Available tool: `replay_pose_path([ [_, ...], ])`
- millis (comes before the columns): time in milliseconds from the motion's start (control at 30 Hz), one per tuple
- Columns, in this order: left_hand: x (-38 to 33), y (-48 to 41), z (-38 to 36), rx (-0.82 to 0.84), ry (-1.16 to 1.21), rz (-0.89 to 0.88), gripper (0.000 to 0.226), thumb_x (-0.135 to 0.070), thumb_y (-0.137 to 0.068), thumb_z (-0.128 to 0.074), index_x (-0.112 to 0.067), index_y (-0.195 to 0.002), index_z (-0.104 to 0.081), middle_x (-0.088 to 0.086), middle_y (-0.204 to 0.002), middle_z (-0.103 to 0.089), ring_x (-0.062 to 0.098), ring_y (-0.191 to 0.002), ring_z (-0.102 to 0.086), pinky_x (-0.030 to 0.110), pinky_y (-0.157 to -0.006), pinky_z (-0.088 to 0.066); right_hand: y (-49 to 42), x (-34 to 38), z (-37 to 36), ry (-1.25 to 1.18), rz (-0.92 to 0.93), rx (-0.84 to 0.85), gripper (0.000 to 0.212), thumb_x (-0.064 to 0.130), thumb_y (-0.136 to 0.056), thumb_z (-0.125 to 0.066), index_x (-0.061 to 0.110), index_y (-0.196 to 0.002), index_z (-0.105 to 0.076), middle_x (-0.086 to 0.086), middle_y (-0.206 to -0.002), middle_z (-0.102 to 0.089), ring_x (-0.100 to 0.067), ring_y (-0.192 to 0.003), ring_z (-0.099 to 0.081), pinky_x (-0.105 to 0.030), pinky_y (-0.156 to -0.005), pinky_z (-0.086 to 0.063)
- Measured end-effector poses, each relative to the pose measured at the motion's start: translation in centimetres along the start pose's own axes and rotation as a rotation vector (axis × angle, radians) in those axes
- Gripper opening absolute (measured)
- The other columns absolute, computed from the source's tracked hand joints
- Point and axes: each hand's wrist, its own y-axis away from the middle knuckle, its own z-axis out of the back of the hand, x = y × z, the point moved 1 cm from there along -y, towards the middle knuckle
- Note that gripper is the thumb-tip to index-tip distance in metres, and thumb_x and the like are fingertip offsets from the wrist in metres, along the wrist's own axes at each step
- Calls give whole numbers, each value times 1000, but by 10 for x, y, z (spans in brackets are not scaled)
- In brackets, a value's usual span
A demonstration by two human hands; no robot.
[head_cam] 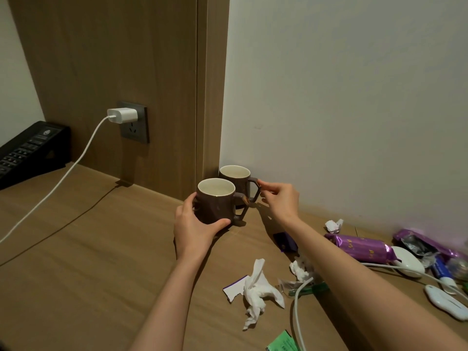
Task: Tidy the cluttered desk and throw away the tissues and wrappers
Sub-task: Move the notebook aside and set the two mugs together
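Two brown mugs with white insides stand in the desk's back corner. My left hand (196, 225) wraps around the nearer mug (217, 201). My right hand (279, 198) pinches the handle of the farther mug (235, 177), which stands against the wall. A crumpled white tissue (258, 287) lies on the wooden desk (88, 262) between my forearms, over a torn purple-edged paper scrap (234, 287). A second tissue (301, 269) sits beside my right forearm. A small paper wad (333, 225) lies near the wall. Purple wrappers (359, 245) and a green packet (281, 342) lie on the right.
A white charger (122, 115) is plugged into the wall socket, its cable (63, 181) trailing across the desk's left side. A black telephone (27, 150) stands at the far left. A white mouse (409, 260), white cables and small bottles crowd the right edge.
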Motion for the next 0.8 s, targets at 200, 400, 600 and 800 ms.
replay_pose_path([
  [200, -2, 0, 0, -1, -4, 4, 94, -32, -56, -89, -20, -137, -42, 5, -134, -47, 21, -118, -51, 32, -93, -46, -2, 1, 0, 20, 13, -1, 24, 6, -89, -63, 14, -110, -70, -7, -104, -73, -18, -80, -68, -36, -77, -59],
  [400, -1, 0, 0, 9, -17, 8, 95, -34, -56, -88, -21, -137, -40, 6, -135, -46, 21, -119, -50, 34, -93, -46, -3, 4, 1, 13, -6, 16, 23, 7, -90, -62, 13, -110, -70, -8, -104, -73, -16, -86, -68, -36, -80, -59],
  [600, -1, 2, 0, 45, -7, 21, 99, -33, -57, -88, -20, -140, -35, 7, -139, -41, 24, -124, -46, 41, -100, -46, 11, 22, 19, 78, 21, 158, 35, 14, -94, -57, 19, -128, -60, -4, -129, -61, -21, -101, -64, -28, -81, -53],
  [800, -15, 11, 2, -6, -75, 2, 112, -45, -59, -84, -23, -148, -19, 9, -149, -22, 28, -137, -21, 47, -109, -31, 40, 42, 71, 162, 148, 221, 36, 19, -93, -57, 29, -128, -58, 8, -129, -60, -2, -100, -56, -18, -79, -43],
])
